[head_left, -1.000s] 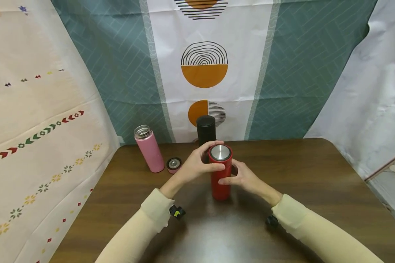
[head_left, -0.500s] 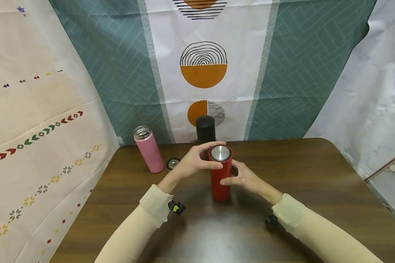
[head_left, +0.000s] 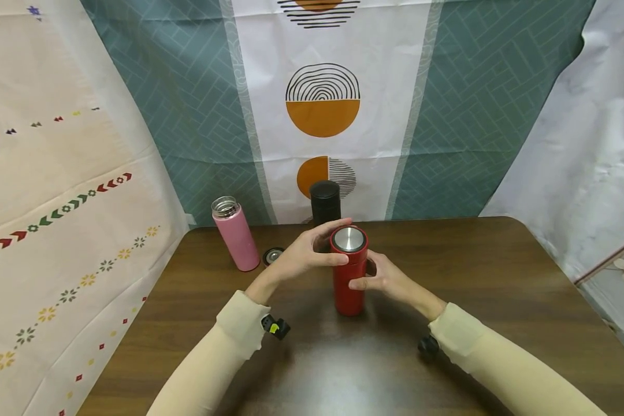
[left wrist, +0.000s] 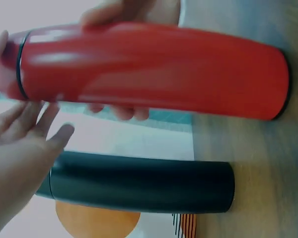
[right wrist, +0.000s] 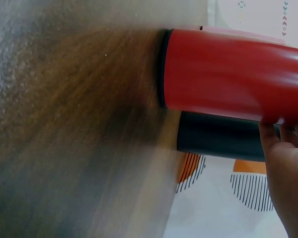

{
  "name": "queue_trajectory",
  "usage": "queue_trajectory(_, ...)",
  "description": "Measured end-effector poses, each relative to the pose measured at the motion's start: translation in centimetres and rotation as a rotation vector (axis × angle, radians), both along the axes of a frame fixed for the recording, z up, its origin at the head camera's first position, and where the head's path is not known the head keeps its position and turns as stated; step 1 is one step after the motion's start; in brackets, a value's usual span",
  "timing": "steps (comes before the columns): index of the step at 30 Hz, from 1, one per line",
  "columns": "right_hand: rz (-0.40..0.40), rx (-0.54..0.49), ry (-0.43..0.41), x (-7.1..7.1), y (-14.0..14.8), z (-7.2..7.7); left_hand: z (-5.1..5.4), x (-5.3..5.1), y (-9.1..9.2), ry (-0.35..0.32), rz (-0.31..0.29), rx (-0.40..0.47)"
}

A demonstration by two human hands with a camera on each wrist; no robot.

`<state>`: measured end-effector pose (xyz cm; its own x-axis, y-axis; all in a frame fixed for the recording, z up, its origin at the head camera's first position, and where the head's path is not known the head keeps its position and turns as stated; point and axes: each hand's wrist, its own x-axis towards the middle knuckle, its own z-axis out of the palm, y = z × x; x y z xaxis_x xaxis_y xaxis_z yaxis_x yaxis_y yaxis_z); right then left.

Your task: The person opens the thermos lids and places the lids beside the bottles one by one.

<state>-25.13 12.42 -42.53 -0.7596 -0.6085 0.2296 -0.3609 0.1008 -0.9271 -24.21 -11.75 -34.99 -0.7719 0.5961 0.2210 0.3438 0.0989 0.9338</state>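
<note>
A red bottle [head_left: 349, 289] with a silver-topped lid [head_left: 349, 238] stands upright on the table in the head view. My left hand [head_left: 312, 252] curls round the lid end, thumb in front and fingers behind. Lower down, my right hand [head_left: 387, 280] grips the bottle's body from the right. In the left wrist view the red bottle [left wrist: 159, 72] shows a dark seam below its lid, with the left hand [left wrist: 25, 144] at that end. The right wrist view has the bottle's base [right wrist: 213, 72] on the table and the right hand [right wrist: 290, 173] on its body.
Behind the left hand stands a black bottle [head_left: 325, 203]. A pink bottle [head_left: 237, 240] with an uncovered mouth stands at the back left, and its round lid [head_left: 273, 255] lies beside it. Patterned cloth [head_left: 322, 133] hangs behind the brown table [head_left: 447, 254].
My left wrist has swung a little to the left and its thumb has slid leftward across the lid. The right thumb has shifted slightly right; the bottle stays upright in place.
</note>
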Motion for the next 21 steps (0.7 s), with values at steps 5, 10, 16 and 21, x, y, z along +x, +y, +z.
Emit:
queue_trajectory(5,-0.008,0.018,0.002,-0.1,0.1,-0.2,0.1,-0.7,-0.2,-0.011,-0.040,-0.035)
queue_trajectory(10,-0.014,0.005,0.006,-0.1,0.1,-0.4,-0.7,-0.1,0.5,-0.006,0.040,0.038)
queue_trajectory(16,-0.015,-0.028,0.029,0.2,0.0,-0.5,-1.8,1.8,2.1,0.059,0.211,0.083)
queue_trajectory(21,0.007,-0.038,0.027,0.2,-0.2,-0.5,-1.5,1.5,1.4,0.038,0.151,0.052)
